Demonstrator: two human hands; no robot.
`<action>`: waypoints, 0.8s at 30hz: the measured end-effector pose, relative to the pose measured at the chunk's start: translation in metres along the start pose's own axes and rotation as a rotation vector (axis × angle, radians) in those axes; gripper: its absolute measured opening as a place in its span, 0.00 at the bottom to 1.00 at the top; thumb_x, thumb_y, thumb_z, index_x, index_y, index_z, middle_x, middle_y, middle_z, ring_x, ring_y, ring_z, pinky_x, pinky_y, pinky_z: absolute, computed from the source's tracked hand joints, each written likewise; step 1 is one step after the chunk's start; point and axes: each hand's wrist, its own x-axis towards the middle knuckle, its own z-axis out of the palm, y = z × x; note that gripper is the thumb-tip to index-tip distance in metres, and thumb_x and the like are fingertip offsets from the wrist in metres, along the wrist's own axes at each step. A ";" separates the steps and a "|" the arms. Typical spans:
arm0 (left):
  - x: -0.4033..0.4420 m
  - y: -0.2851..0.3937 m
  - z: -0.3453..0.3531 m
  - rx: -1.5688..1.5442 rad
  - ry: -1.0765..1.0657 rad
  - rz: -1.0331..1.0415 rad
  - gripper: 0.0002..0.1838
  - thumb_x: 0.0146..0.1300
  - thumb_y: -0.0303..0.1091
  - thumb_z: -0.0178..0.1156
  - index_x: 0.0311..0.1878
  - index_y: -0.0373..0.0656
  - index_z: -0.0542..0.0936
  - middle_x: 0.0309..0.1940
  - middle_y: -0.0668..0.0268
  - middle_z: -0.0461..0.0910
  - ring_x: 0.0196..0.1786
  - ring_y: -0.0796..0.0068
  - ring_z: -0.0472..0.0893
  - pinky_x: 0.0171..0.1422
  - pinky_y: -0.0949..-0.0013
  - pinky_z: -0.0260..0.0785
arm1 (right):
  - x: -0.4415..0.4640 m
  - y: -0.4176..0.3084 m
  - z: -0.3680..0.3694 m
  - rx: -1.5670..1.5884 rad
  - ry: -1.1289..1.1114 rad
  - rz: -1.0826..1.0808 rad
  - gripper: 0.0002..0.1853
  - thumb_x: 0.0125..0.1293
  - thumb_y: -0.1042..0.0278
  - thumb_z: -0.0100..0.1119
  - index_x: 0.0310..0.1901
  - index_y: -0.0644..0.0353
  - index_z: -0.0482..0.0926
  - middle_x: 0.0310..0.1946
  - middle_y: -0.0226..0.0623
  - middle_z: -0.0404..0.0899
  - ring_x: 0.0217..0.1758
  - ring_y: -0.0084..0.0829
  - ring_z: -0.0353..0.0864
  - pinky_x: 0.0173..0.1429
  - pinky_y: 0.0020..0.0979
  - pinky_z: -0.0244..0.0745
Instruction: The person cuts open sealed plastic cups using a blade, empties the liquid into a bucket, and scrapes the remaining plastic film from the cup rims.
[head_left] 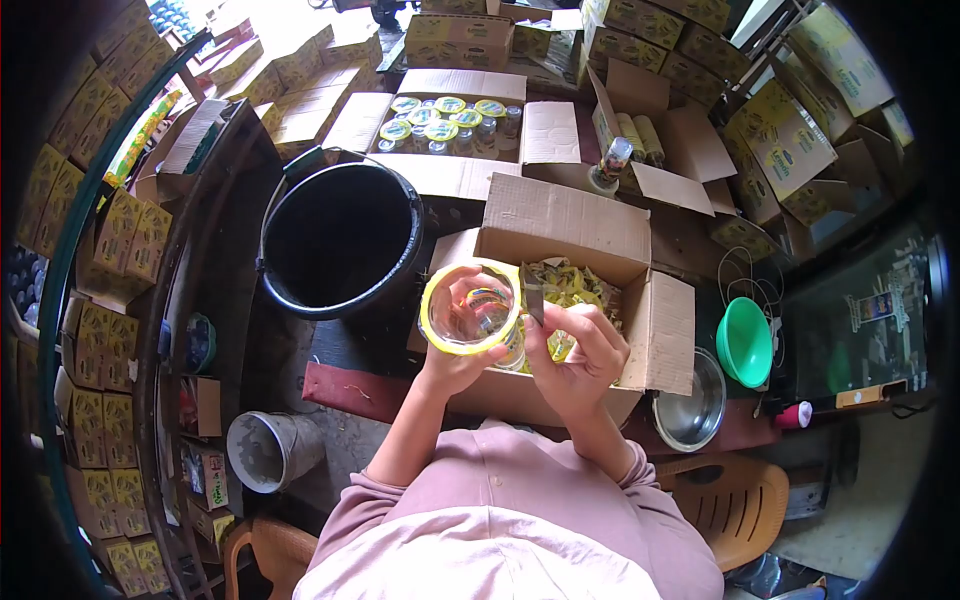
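My left hand (458, 374) is wrapped round a clear plastic cup (466, 306) with a yellow rim, its round end tilted up toward me. Fingers and a coloured label show through the clear plastic. Close to the right side of that rim, my right hand (578, 358) pinches a small flat knife blade (533, 296) pointing upward. Whether the blade touches the rim I cannot tell. Beneath both hands stands an open cardboard box (565, 218) holding yellow-printed wrappers or lids (575, 285); its contents are partly hidden by my hands.
A black bucket (408, 262) stands left of the box. Behind are a carton of lidded cups (450, 104) and another open carton (640, 90). On the right sit a green bowl (745, 342) and a steel basin (712, 400). A grey bucket (290, 450) is lower left.
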 end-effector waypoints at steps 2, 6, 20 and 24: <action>0.001 0.001 0.003 0.016 -0.005 0.008 0.41 0.45 0.31 0.70 0.60 0.43 0.57 0.46 0.62 0.68 0.51 0.70 0.71 0.57 0.68 0.65 | 0.001 0.001 0.001 -0.012 0.008 -0.010 0.11 0.45 0.85 0.64 0.33 0.64 0.79 0.21 0.34 0.75 0.23 0.22 0.74 0.28 0.21 0.67; 0.003 0.002 0.008 0.048 -0.012 0.026 0.41 0.46 0.33 0.70 0.61 0.43 0.57 0.46 0.61 0.69 0.51 0.70 0.71 0.57 0.68 0.65 | 0.000 0.003 0.002 -0.026 0.039 -0.021 0.11 0.44 0.85 0.64 0.33 0.65 0.78 0.20 0.33 0.74 0.22 0.22 0.74 0.27 0.21 0.67; 0.005 -0.002 0.011 0.186 0.037 0.085 0.42 0.45 0.34 0.72 0.60 0.44 0.56 0.48 0.61 0.68 0.51 0.70 0.72 0.55 0.67 0.68 | 0.002 0.003 0.004 -0.099 0.054 -0.079 0.11 0.43 0.84 0.64 0.32 0.65 0.78 0.20 0.34 0.74 0.21 0.23 0.74 0.25 0.22 0.68; 0.005 -0.003 0.010 0.236 0.028 0.106 0.44 0.43 0.36 0.74 0.60 0.44 0.57 0.48 0.61 0.67 0.49 0.70 0.73 0.53 0.67 0.69 | 0.003 0.002 0.005 -0.113 0.074 -0.085 0.12 0.43 0.84 0.64 0.32 0.62 0.79 0.20 0.34 0.76 0.19 0.23 0.75 0.23 0.22 0.69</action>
